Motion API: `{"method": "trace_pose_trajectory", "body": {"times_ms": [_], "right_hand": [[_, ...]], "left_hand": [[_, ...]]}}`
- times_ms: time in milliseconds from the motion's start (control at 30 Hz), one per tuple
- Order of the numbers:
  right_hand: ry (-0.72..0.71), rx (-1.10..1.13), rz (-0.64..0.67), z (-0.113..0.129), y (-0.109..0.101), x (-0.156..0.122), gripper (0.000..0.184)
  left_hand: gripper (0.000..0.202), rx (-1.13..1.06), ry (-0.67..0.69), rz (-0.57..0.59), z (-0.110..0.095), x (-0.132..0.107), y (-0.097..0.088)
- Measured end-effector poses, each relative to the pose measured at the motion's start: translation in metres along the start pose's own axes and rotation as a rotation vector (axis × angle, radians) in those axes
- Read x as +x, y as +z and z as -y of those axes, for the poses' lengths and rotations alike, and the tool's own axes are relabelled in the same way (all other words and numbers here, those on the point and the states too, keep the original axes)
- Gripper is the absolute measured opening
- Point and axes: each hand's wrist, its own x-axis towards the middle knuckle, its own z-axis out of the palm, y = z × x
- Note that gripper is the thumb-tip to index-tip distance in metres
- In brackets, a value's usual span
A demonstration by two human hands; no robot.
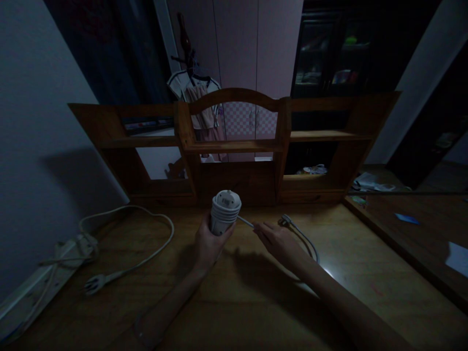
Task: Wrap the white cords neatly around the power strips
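My left hand [208,241] is wrapped round a white ribbed cylindrical device [224,212] and holds it upright above the wooden desk [234,297]. A thin white cable [245,222] runs from the device's side to my right hand [276,240], whose fingers pinch the cable's end. Behind the right hand, the white cord [305,239] curves over the desk, and a plug [285,220] lies near its far end.
A wooden shelf unit [234,146] stands along the desk's back. At the left lie a white power strip [40,273] and a looped cord with a plug [95,282]. Papers [457,258] rest on a second surface at the right.
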Motion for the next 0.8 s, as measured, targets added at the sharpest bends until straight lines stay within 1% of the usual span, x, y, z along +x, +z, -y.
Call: {"method": "trace_pose_trajectory", "body": {"times_ms": [67,133,233,300,400,533,633,733,800], "right_hand": [[0.019,0.009,0.002,-0.001,-0.001,0.000,0.023],[0.029,0.011,-0.001,-0.001,-0.002,0.000,0.022],[0.017,-0.023,-0.015,-0.003,-0.002,0.000,0.023],[-0.001,-0.083,-0.021,-0.004,-0.001,0.000,0.022],[-0.064,-0.186,-0.017,-0.005,0.000,-0.002,0.018],[-0.216,-0.233,0.000,-0.002,-0.002,-0.005,0.014],[-0.322,-0.251,-0.007,0.003,-0.006,-0.008,0.014],[-0.383,-0.271,-0.048,0.007,-0.010,-0.008,0.016],[-0.404,-0.286,-0.078,0.009,-0.012,-0.009,0.016]], "left_hand": [[0.062,0.040,0.049,-0.050,0.000,0.001,-0.002],[0.061,0.034,0.068,-0.076,0.001,0.002,-0.004],[0.059,0.001,0.061,-0.091,0.002,0.004,-0.005],[0.057,-0.005,0.050,-0.087,0.004,0.005,-0.004],[0.055,0.011,0.033,-0.077,0.006,0.006,-0.002],[0.056,0.089,0.010,-0.033,0.009,0.004,-0.001],[0.056,0.176,0.023,0.037,0.009,0.002,-0.001],[0.061,0.311,0.052,0.123,0.008,0.000,-0.003],[0.065,0.383,0.097,0.167,0.006,-0.001,-0.004]]}}
